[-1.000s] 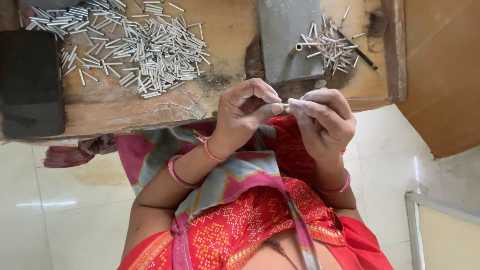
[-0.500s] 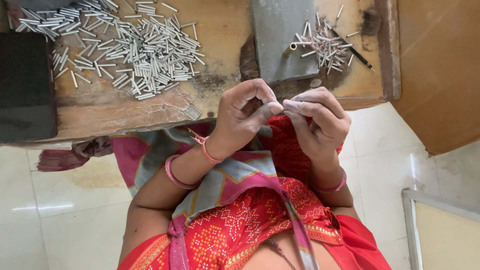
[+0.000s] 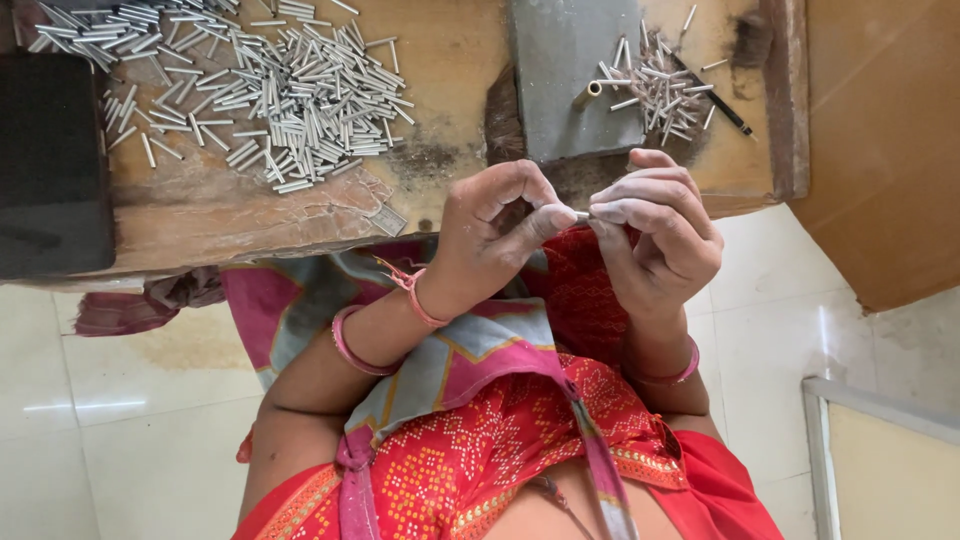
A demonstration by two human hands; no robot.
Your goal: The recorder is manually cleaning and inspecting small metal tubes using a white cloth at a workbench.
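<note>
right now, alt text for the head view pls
Left hand and right hand pinch one small metal tube between their fingertips above a worn wooden bench strewn with a big tube pile and a smaller pile.

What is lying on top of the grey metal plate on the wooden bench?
On the grey metal plate lie a brass-coloured tube and part of a small pile of silvery tubes, which spills onto the wooden bench. What is under it is hidden.

Red patterned dress, pink bangles [image 3: 352, 349], dusty hands [image 3: 500, 235].
</note>
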